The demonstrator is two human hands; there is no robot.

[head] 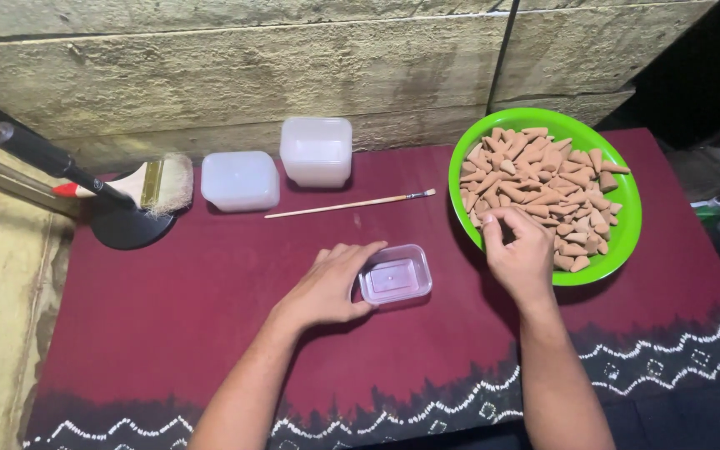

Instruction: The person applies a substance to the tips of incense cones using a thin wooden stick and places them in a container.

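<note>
The right hand (520, 254), right of centre in the frame, has its fingertips (500, 223) bunched together in a pinch at the lower left rim of the green bowl (629, 218); they seem to close on one of the brown cones (547, 187), though the piece itself is hidden behind the fingers and I cannot be sure. The cones fill the bowl in a loose heap, and the bowl sits in the upper right of the frame on the maroon cloth (210, 317).

The left hand (327, 287), at centre frame, lies with fingers spread and lightly curved around the left side of a small clear plastic container (396, 277), the thumb at its near edge and the fingers along its far edge, touching it. The container stands upright and open, just left of the right hand and apart from the bowl.

Further out, above the container, a thin paintbrush (350, 204) lies nearly level. In the upper middle stand two white plastic tubs (317, 152), one beside the other. At upper left a broad flat brush (160, 183) rests beside a dark round stand base (127, 229). A white zigzag border runs along the cloth's lower edge.
</note>
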